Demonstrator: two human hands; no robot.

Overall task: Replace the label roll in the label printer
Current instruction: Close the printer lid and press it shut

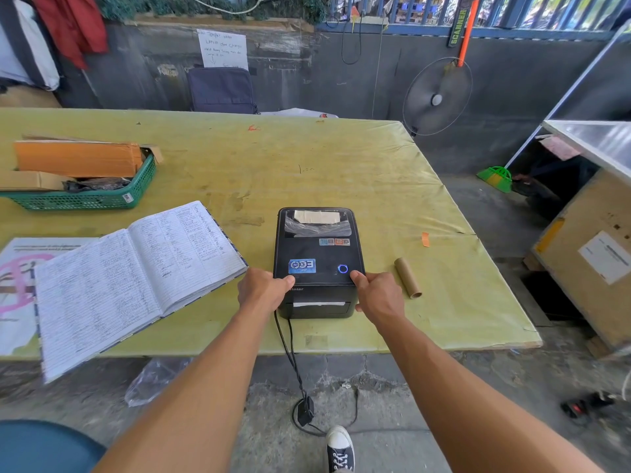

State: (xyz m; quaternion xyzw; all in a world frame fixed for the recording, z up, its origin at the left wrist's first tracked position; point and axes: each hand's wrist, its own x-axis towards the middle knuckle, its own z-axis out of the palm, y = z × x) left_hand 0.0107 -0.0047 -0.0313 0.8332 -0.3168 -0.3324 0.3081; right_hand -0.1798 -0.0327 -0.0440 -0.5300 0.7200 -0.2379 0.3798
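While two hands (264, 290) (377, 295) grip one closed printer (316, 257), one empty core (408, 278) beside.

"SCANNER" is printed in pale capitals down the black handheld wand (457, 27) hung on the back wall. On the front of the label printer (317, 264), "rinter" can be read (its first letter is covered by the left hand (264, 290)). The handwritten wall note (223, 49) and ledger (136, 268) are illegible.
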